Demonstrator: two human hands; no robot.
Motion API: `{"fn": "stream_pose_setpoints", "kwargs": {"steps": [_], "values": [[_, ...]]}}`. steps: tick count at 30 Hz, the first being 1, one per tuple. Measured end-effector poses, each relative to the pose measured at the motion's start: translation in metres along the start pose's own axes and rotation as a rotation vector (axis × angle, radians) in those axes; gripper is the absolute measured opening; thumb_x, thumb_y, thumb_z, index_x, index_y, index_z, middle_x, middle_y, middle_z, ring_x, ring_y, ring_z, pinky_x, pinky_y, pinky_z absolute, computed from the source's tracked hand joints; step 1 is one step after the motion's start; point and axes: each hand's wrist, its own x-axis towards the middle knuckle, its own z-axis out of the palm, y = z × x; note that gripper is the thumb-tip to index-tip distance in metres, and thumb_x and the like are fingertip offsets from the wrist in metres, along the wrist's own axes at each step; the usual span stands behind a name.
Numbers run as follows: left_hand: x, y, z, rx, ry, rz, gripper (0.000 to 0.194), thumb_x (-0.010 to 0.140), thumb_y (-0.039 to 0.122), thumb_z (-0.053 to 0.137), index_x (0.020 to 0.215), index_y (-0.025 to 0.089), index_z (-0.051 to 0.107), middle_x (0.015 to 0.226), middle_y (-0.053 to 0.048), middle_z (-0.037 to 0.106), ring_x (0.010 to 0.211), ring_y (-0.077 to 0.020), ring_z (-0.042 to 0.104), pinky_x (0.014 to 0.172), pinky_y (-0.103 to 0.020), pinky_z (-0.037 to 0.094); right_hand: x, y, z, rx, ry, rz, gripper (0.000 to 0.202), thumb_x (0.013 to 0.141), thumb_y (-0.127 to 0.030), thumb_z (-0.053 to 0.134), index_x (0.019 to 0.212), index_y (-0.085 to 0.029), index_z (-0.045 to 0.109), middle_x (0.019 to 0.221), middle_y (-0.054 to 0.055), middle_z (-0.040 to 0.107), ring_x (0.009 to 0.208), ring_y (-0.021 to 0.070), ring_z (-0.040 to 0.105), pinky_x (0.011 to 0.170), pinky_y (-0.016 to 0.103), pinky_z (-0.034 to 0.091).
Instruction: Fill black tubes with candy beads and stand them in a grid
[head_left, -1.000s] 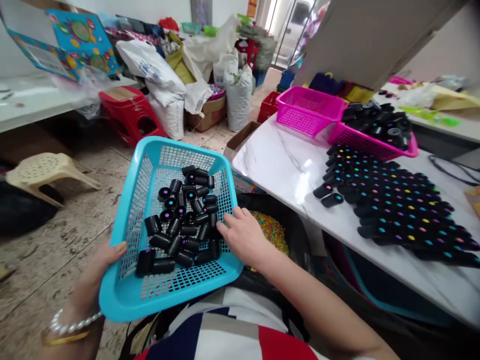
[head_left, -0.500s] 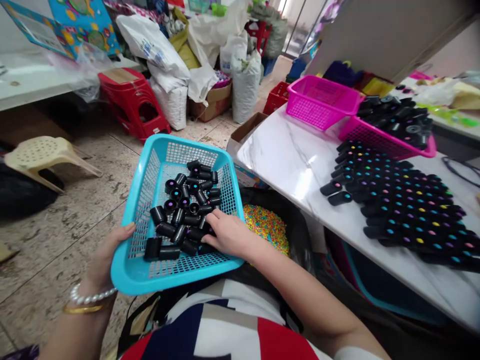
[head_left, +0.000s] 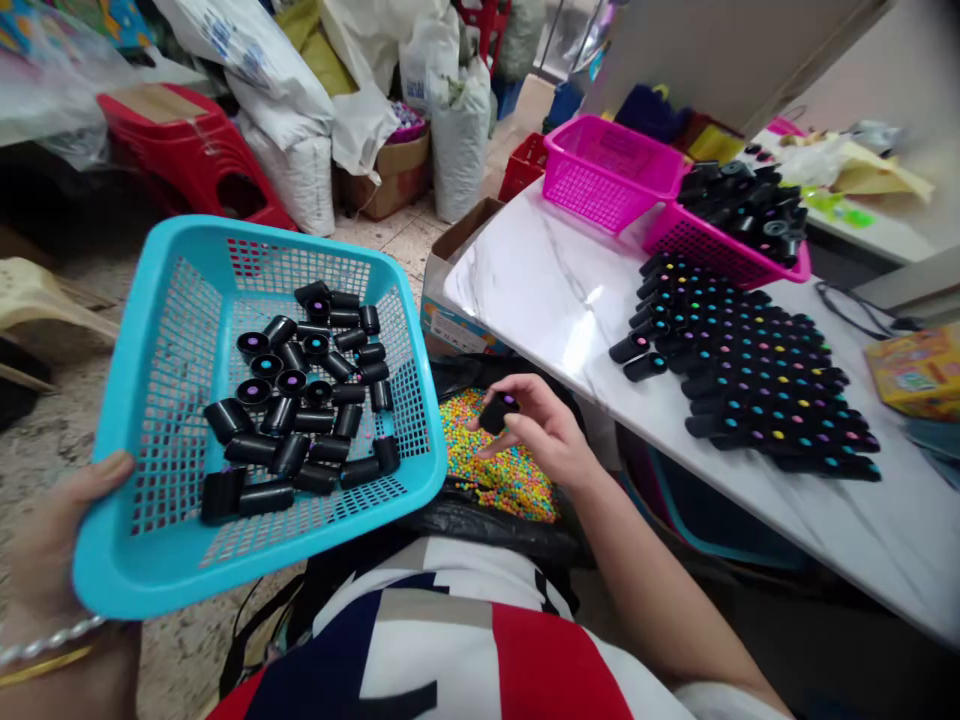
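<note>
My left hand (head_left: 64,525) grips the left rim of a turquoise plastic basket (head_left: 262,570), thumb over the edge. Several short black cylinders (head_left: 251,450) lie loose in the basket, some with a purple or blue dot inside the end. Right of the basket, my right hand (head_left: 544,425) holds one black cylinder (head_left: 496,412) with a purple dot between thumb and fingers. Beneath that hand is a black bag of small multicoloured beads (head_left: 517,490).
On the white marble-patterned table (head_left: 525,270) stand rows of black cylinders (head_left: 750,370) with coloured dots, an empty pink basket (head_left: 611,175) and a pink basket (head_left: 727,245) heaped with black parts. A cardboard box (head_left: 457,245) touches the table's left end. Red stool (head_left: 187,150) behind.
My right hand has left the turquoise basket with a black cylinder and moved right, over the beads. The basket and my left hand have shifted left and nearer; the view has turned slightly.
</note>
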Motion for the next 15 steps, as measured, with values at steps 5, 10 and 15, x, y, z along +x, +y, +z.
{"fn": "stream_pose_setpoints", "kwargs": {"steps": [5,10,15], "values": [[0.002,0.0,0.005,0.018,0.039,-0.034,0.068,0.063,0.017,0.064,0.13,0.019,0.055,0.089,-0.002,0.074,0.101,-0.0373,0.063,0.083,-0.053,0.056,-0.029,0.075,-0.046,-0.736,-0.02,0.14,0.035,0.081,-0.013,0.054,0.115,-0.02,0.054,0.11,0.009,0.059,0.094,0.0205,0.063,0.081,0.037,0.056],[-0.001,-0.004,0.015,0.037,0.014,-0.062,0.063,0.062,0.02,0.068,0.124,0.017,0.059,0.09,-0.004,0.074,0.1,-0.0379,0.064,0.086,-0.054,0.054,-0.04,0.093,-0.03,-1.303,-0.246,0.154,0.026,0.087,-0.006,0.047,0.104,-0.016,0.064,0.104,0.014,0.064,0.097,0.0245,0.062,0.083,0.036,0.053],[-0.006,0.001,0.023,0.058,0.014,-0.063,0.058,0.066,0.022,0.067,0.123,0.021,0.061,0.082,0.0,0.074,0.097,-0.0366,0.065,0.086,-0.054,0.054,-0.04,0.073,-0.013,-0.9,-0.245,0.053,0.033,0.083,-0.009,0.058,0.114,-0.02,0.064,0.112,0.009,0.065,0.105,0.0225,0.061,0.093,0.036,0.05]]}}
